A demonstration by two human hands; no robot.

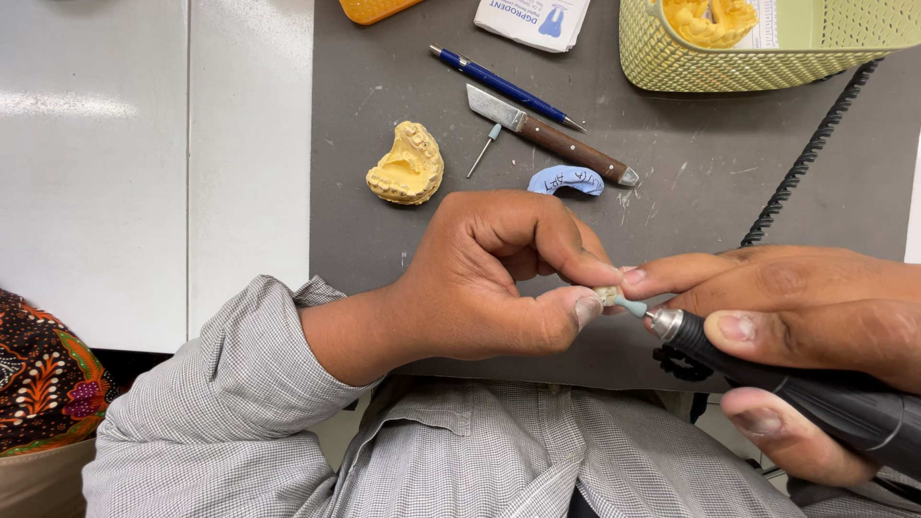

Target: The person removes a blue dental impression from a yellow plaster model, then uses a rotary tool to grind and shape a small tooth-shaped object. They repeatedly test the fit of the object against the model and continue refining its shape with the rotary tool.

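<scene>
My left hand (499,273) pinches a tiny pale tooth-shaped piece (604,295) between thumb and forefinger, just over the near edge of the grey mat (691,173). My right hand (815,326) grips a black rotary handpiece (806,384) whose light blue polishing tip (630,305) touches the small piece. A coiled black cable (806,153) runs from the tool toward the far right.
On the mat lie a yellow dental cast (408,165), a small pale-handled bur (484,150), a wooden-handled knife (552,136), a blue pen (504,88) and a blue arch-shaped piece (568,178). A yellow mesh basket (691,67) with another cast stands far right. White tabletop (144,163) lies left.
</scene>
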